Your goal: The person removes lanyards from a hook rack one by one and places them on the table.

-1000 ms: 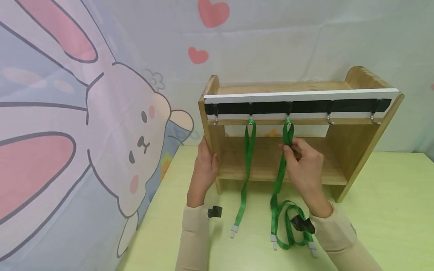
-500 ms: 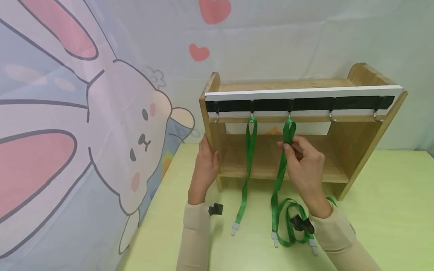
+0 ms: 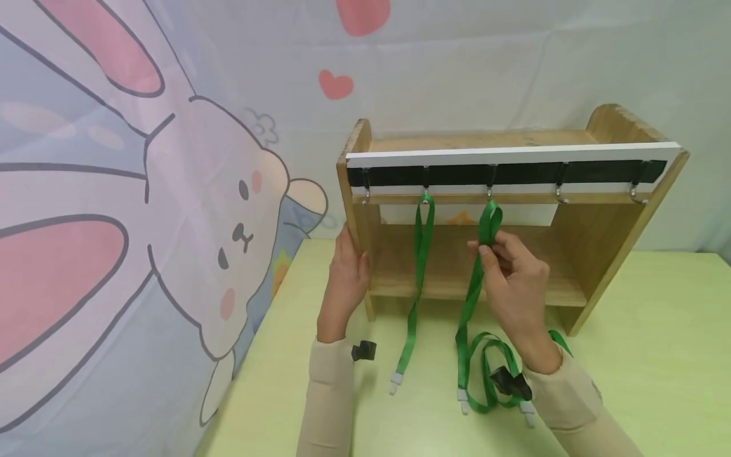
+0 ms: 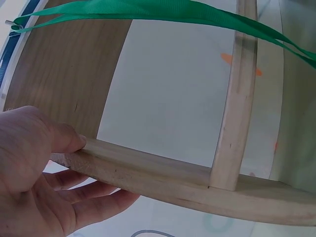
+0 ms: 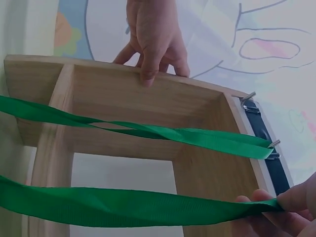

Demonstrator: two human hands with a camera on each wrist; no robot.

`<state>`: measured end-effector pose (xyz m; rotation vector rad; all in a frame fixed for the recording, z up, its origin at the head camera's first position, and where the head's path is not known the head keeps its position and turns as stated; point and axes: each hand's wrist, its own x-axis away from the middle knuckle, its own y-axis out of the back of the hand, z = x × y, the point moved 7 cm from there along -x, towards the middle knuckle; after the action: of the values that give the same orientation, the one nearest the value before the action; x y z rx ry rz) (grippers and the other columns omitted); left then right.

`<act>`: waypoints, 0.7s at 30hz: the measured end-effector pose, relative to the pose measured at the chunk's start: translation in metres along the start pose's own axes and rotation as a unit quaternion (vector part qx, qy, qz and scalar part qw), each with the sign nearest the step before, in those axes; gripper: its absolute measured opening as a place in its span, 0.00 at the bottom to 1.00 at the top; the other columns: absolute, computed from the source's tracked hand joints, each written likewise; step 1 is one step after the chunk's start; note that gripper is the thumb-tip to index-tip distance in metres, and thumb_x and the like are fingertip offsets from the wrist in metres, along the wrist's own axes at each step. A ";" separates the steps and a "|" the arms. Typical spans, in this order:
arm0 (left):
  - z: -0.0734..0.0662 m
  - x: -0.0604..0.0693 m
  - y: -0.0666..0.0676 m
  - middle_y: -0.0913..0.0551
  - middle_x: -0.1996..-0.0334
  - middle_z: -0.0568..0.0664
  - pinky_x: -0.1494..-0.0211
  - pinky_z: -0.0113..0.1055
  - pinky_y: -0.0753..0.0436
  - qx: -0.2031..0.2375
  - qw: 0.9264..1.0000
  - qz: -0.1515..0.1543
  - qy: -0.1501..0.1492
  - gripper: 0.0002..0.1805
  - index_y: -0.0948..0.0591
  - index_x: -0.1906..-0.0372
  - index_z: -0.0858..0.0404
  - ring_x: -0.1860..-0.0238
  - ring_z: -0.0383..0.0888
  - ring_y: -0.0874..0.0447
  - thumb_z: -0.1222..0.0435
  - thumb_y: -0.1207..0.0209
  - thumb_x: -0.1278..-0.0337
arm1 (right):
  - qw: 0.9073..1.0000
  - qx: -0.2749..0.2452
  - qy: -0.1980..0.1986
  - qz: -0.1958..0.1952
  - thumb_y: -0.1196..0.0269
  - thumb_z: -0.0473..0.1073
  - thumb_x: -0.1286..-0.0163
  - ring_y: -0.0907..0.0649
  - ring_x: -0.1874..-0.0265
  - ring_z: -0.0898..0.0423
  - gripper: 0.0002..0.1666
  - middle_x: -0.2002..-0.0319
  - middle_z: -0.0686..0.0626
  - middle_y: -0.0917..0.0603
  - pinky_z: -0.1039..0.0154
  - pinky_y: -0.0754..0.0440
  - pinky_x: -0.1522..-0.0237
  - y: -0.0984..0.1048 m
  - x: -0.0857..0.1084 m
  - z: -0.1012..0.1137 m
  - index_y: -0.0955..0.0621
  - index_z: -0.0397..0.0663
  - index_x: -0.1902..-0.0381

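A green lanyard [image 3: 469, 298] is pinched between the thumb and fingers of my right hand [image 3: 516, 279], a little below the third hook [image 3: 489, 189]. Its top loop is at that hook's tip; whether it is around the hook I cannot tell. My left hand [image 3: 344, 276] grips the left side panel of the wooden shelf [image 4: 148, 165], thumb inside and fingers outside. Another green lanyard [image 3: 421, 254] hangs from the second hook [image 3: 425, 189], its grey clip [image 3: 395, 382] low in front of the shelf. More green strap [image 3: 485, 374] lies looped on the table, partly behind my right wrist.
Bare hooks stand at the far left [image 3: 367, 193] and on the right [image 3: 559, 192] of the black-and-white hook strip [image 3: 525, 172]. The pale yellow-green table [image 3: 657, 355] supports the shelf. A cloth backdrop with a rabbit print [image 3: 217, 209] rises behind and to the left.
The held lanyard's top loop has shifted slightly right at the hook and spread wider. My right hand moves a little with it. The left hand keeps its hold; the head view has tilted slightly.
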<state>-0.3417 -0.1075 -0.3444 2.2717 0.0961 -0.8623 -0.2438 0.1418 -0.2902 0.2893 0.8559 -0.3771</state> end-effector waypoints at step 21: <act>0.000 0.001 0.000 0.36 0.35 0.73 0.43 0.61 0.20 -0.003 1.000 0.000 0.004 0.35 0.51 0.24 0.76 0.39 0.69 0.26 0.76 0.50 0.28 | 0.996 0.012 -0.066 0.052 0.40 0.24 0.30 0.16 0.66 0.74 0.08 0.62 0.39 0.11 0.78 0.29 0.77 -0.005 0.032 -0.021 0.18 0.28 0.55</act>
<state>-0.3414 -0.1075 -0.3453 2.2697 0.1033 -0.8510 -0.2411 0.1388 -0.3286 0.3269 0.7042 -0.3057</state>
